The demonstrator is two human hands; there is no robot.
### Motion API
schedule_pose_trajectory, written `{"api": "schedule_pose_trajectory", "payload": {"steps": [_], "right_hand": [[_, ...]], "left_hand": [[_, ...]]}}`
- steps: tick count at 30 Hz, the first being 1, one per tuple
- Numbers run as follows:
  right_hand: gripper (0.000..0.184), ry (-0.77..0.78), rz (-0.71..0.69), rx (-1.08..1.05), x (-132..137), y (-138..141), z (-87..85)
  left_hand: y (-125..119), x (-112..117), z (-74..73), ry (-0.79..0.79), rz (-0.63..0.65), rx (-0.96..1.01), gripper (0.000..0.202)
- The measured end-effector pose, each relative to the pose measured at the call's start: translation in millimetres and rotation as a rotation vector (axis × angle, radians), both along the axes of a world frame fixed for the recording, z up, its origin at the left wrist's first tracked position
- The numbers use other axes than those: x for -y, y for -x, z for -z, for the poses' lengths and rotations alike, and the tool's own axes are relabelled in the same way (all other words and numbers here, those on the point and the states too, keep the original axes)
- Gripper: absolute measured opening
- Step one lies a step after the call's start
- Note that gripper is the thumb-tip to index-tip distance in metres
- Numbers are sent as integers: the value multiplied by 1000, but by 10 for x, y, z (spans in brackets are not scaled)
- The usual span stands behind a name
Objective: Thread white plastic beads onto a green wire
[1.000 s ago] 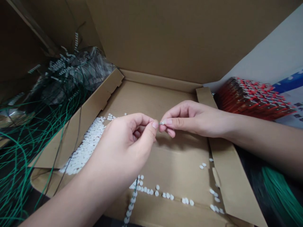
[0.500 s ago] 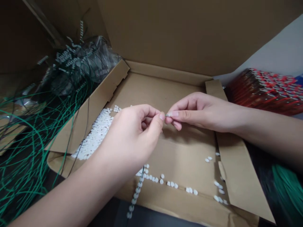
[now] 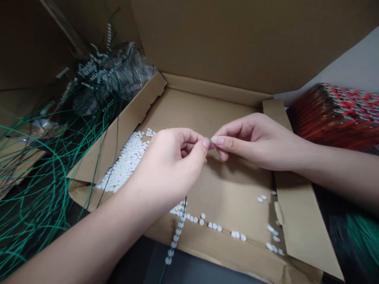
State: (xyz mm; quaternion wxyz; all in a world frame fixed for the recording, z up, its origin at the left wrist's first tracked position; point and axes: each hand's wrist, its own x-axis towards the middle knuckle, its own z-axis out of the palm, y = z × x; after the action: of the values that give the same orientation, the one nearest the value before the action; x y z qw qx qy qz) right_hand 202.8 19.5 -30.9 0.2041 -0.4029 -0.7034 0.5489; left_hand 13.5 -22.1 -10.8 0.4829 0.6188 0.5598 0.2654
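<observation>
Over the tray, my left hand (image 3: 180,157) pinches thumb against forefinger on what looks like the end of a thin green cord (image 3: 164,272). That cord hangs down below the hand, with several small white beads (image 3: 175,238) threaded along it in a spaced row. My right hand (image 3: 248,140) is also pinched, its fingertips almost touching those of the left. A tiny dark tip shows between the two pinches; what the right fingers hold is too small to name. Behind my left wrist lies a heap of loose white beads (image 3: 130,157), partly hidden by the arm.
A shallow cardboard tray (image 3: 237,189) with folded side flaps lies under both hands. Stray white beads (image 3: 214,226) line its front edge and right corner. Tangled green cords (image 3: 50,169) spread at left near a clear plastic bag (image 3: 130,75). Red-and-silver stacked pieces (image 3: 340,114) stand at right.
My fingertips have come closer together, and less of the dark tip shows between them. The hanging beaded cord has shifted slightly right. The whole view has moved a little.
</observation>
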Motion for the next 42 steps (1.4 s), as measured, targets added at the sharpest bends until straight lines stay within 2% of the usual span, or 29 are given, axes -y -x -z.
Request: {"api": "schedule_pose_trajectory", "payload": {"steps": [10, 14, 23, 30, 42], "right_hand": [[30, -106, -27, 12, 7, 7, 11], [33, -93, -82, 8, -9, -10, 4], [45, -103, -107, 3, -26, -35, -20], [38, -45, -41, -49, -48, -24, 5], [32, 27, 14, -7, -55, -18, -7]], "left_hand": [[-2, -6, -21, 20, 20, -4, 25], [19, -15, -6, 45, 34, 40, 22], [19, -23, -3, 30, 23, 92, 25], [37, -22, 12, 39, 34, 70, 21], [43, -24, 12, 57, 3, 11, 23]]}}
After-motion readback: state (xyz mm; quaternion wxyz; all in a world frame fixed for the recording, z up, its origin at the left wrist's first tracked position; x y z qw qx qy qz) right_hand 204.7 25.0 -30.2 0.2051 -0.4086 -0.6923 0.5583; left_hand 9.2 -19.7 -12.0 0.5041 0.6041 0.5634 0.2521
